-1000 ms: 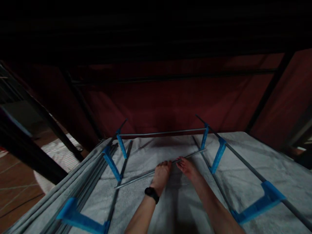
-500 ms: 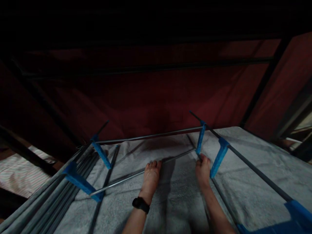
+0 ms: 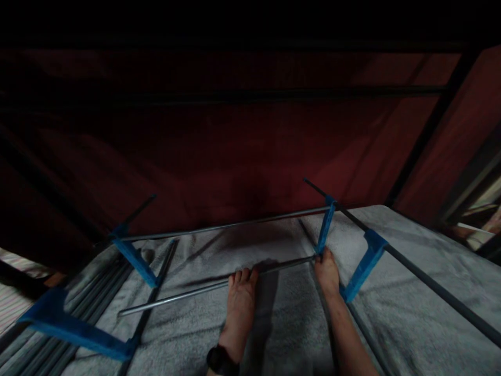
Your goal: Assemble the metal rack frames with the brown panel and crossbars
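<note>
My left hand (image 3: 241, 297), with a black watch (image 3: 221, 360) at the wrist, has its fingers curled over a thin silver metal tube (image 3: 188, 293). My right hand (image 3: 327, 274) is closed at the foot of a blue plastic bracket (image 3: 325, 227), where the tube's right end meets it; the fingertips are partly hidden. The tube's left end crosses over a dark pole (image 3: 146, 313) and lies apart from the large blue bracket (image 3: 82, 329) at front left. Another blue bracket (image 3: 136, 262) stands behind that one.
A second silver tube (image 3: 235, 224) spans the back between two brackets. A long grey pole (image 3: 438, 284) runs through the right brackets, including a blue bracket (image 3: 366, 266). Several grey tubes (image 3: 94, 297) lie at left on a grey blanket (image 3: 289, 313). A dark red wall (image 3: 242, 151) rises behind.
The left brackets and their pole now appear farther left and nearer. The tube's left end has come away from the front left bracket's foot. My right hand has shifted onto the right bracket's foot.
</note>
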Demonstrator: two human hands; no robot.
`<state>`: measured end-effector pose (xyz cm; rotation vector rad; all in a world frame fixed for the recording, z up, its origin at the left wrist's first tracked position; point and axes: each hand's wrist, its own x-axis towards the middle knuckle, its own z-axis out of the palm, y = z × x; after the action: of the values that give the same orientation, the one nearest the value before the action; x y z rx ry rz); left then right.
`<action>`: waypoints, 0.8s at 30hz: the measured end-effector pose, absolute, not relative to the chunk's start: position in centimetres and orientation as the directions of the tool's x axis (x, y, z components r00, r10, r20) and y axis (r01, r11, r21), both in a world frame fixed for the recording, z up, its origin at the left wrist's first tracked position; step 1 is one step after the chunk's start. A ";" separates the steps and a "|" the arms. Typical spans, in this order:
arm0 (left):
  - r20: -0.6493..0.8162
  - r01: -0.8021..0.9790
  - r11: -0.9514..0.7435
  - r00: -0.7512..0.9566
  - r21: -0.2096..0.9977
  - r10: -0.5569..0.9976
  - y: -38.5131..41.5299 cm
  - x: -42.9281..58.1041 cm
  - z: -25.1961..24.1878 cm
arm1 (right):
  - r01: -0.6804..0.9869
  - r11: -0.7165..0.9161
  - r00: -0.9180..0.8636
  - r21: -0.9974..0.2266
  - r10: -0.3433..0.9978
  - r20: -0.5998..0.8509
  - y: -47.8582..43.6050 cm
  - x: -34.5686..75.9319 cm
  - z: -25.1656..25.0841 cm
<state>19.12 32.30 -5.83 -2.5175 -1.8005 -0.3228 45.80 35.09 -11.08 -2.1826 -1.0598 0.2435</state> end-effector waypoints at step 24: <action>0.306 0.875 -0.442 0.373 0.198 0.876 36.7 17.0 -10.7 | 0.649 -0.598 0.707 -0.471 0.702 0.083 35.9 45.9 -11.4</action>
<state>16.99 36.73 -10.65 -2.6056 -1.6610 -0.5833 45.90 35.87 -11.42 -2.4408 -1.0354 0.1517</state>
